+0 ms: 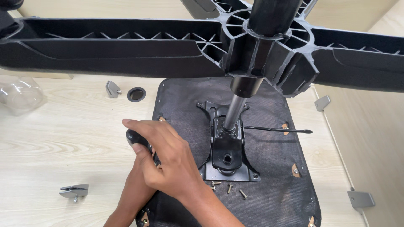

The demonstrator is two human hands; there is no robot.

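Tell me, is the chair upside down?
Yes: the seat lies bottom-up on the table, base pointing up toward the camera.

Black rounded tool handle point(134, 138), gripped at the upturned seat's point(269, 197) left edge, mostly hidden by fingers

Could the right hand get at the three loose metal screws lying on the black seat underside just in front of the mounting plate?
Probably yes: the right hand is beside the screws, with only open black seat underside between.

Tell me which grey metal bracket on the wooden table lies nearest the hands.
The grey metal bracket at lower left, just left of the hands; the other three lie farther off.
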